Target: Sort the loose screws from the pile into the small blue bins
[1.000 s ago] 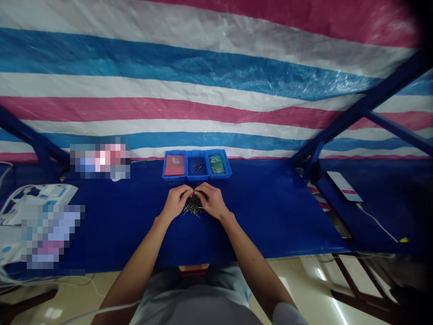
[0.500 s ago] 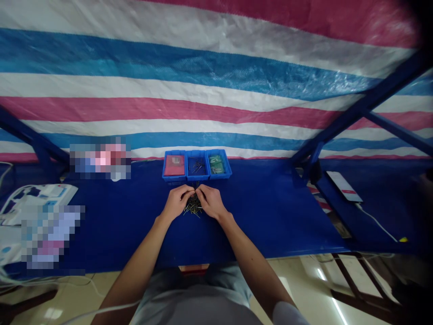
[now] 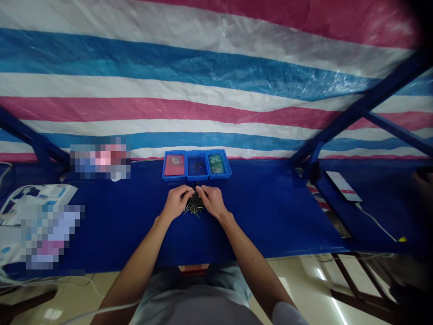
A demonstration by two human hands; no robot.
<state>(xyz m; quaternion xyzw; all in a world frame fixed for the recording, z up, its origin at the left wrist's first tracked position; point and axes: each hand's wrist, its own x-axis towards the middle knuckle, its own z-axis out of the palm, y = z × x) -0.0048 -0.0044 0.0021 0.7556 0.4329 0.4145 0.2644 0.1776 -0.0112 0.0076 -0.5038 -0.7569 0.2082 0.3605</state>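
Observation:
A loose heap of thin dark and brassy metal pieces (image 3: 194, 207), like screws or nails, lies on the blue table. My left hand (image 3: 176, 199) is at the heap's left side, thumb and fingers pinched together over its far end. Opposite it, my right hand (image 3: 212, 200) is bent the same way, its fingertips close to those of the left. Whatever the fingertips hold is too small to make out. Just beyond stand three joined blue bins: the left bin (image 3: 163, 173) has a red packet, the middle bin (image 3: 187, 176) loose thin pieces, the right bin (image 3: 230, 171) green-and-clear packets.
A blue table (image 3: 270, 212) stretches to both sides, with a striped tarp (image 3: 216, 90) behind it. On the right, a phone (image 3: 344, 186) lies with a white cable. White printed packaging (image 3: 40, 198) and blurred-out items are at left. Blue frame bars (image 3: 358, 106) slant upward at both sides.
The fingers of my right hand have shifted slightly at the far end of the heap. My left hand, the heap and the bins look unchanged.

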